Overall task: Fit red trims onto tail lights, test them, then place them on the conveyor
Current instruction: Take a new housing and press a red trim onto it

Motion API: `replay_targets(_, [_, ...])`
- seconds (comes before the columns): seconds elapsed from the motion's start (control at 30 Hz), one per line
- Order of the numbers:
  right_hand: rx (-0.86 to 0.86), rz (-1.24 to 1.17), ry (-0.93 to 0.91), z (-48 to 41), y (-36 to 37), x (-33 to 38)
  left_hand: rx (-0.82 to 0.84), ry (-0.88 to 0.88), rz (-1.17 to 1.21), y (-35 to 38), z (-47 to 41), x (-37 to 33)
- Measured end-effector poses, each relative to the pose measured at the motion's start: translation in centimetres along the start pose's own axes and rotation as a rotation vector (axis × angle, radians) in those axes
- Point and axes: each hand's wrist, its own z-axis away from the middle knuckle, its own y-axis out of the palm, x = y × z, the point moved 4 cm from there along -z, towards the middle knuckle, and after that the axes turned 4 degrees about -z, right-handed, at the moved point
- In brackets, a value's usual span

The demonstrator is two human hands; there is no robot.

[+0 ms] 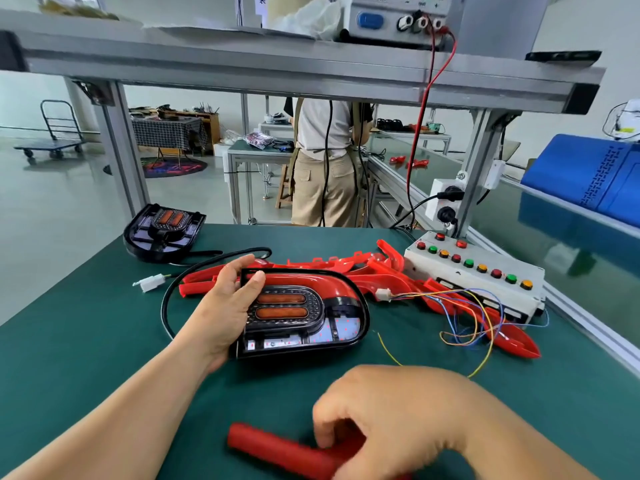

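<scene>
A black tail light (311,317) with two amber lenses lies on the green table, a red trim (322,284) sitting along its upper edge. My left hand (225,306) grips the light's left end, thumb on top. My right hand (391,414) is closed on a second red trim (277,450) near the table's front edge. A pile of loose red trims (391,271) lies behind the light. The light's black cable ends in a white connector (152,282) at the left.
A second tail light (162,230) rests at the back left. A white test box (478,275) with coloured buttons and loose coloured wires (460,317) stands at the right. The conveyor (554,237) runs along the right side. A person (325,161) stands beyond the table.
</scene>
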Motion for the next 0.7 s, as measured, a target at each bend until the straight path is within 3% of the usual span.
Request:
replay_targets(0.07, [-0.074, -0.141, 0.049, -0.1, -0.7, -1.3, 0.007, 0.009, -0.084, 0.0, 0.0, -0.1])
replay_targets(0.13, [-0.228, -0.334, 0.07, 0.3, -1.7, -2.9, -0.054, 0.092, -0.361, -0.5, 0.1, -0.6])
replay_targets(0.2, [-0.404, -0.492, 0.071, 0.8, -2.8, -4.5, -0.204, 0.302, -0.751, -0.8, 0.7, -2.6])
replay_targets(0.23, [-0.474, -0.507, 0.077, 1.0, -3.1, -5.2, -0.242, 0.446, -0.815, -0.6, 1.4, -3.9])
replay_targets(0.3, [-0.56, -0.474, 0.09, 1.0, -3.3, -5.9, -0.054, 0.544, -0.674, 0.4, 2.8, -5.4])
replay_targets(0.37, [-0.633, -0.414, 0.062, 0.5, -3.1, -6.0, 0.253, 0.432, -0.569, 1.8, 3.9, -5.2])
replay_targets(0.4, [-0.679, -0.377, 0.044, 0.3, -3.1, -6.0, 0.333, 0.424, -0.64, 2.3, 4.2, -4.9])
replay_targets(0.5, [-0.91, -0.403, 0.054, 0.3, -3.3, -7.1, 0.255, 0.401, -0.678, 1.9, 3.8, -4.4])
replay_targets(0.6, [-1.033, -0.898, 0.083, 0.0, -3.0, -8.3, 0.154, 0.355, -0.475, 0.5, 3.3, -4.9])
replay_targets(0.7, [-1.071, -0.83, 0.156, -0.4, -2.6, -9.2, 0.202, 0.38, -0.725, 0.4, 3.5, -4.9])
